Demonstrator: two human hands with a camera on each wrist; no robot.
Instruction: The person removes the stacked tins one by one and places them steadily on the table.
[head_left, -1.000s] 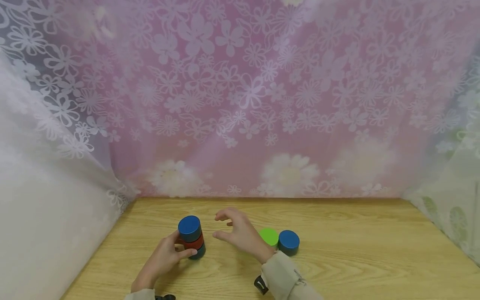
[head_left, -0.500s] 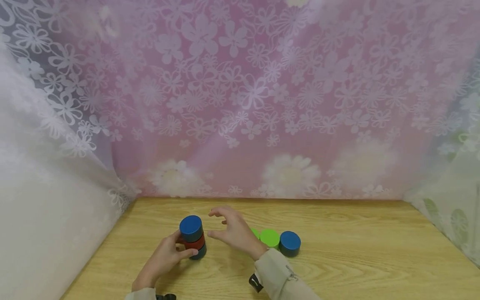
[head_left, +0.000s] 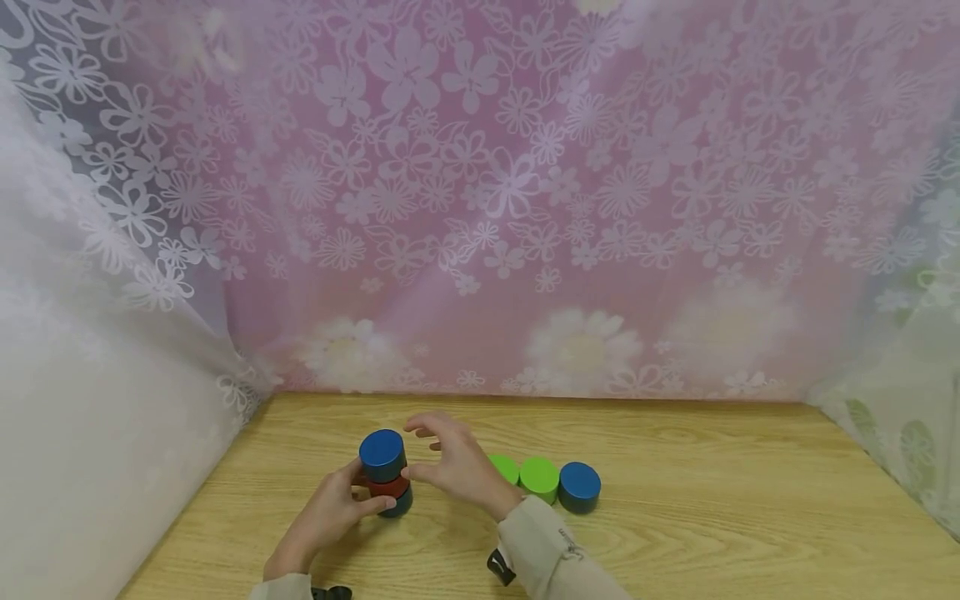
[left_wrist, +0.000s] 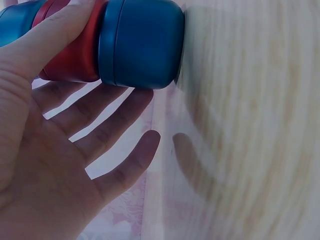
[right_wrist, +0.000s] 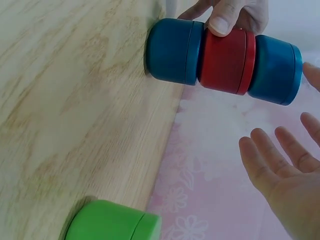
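Three small round lidded tins stand stacked at the left of the table in the head view: an upper blue tin (head_left: 382, 454), a red tin (head_left: 388, 487) and a lower blue tin (right_wrist: 172, 50) resting on the wood. My left hand (head_left: 326, 512) holds the stack from the left, thumb across the red tin and fingers behind it. Just right of the upper blue tin is my right hand (head_left: 461, 471), its fingers apart and gently bent. In the right wrist view a fingertip (right_wrist: 311, 75) comes right up to that tin's lid edge.
Right of the right hand stand a green tin (head_left: 504, 468), a second green tin (head_left: 539, 478) and another blue tin (head_left: 579, 487) in a row. A pink flowered curtain (head_left: 480, 208) hangs behind the wooden table (head_left: 712, 500), with pale cloth at both sides.
My right hand has moved left to the upper blue tin, uncovering the left green tin. The left hand and the stack have stayed in place.
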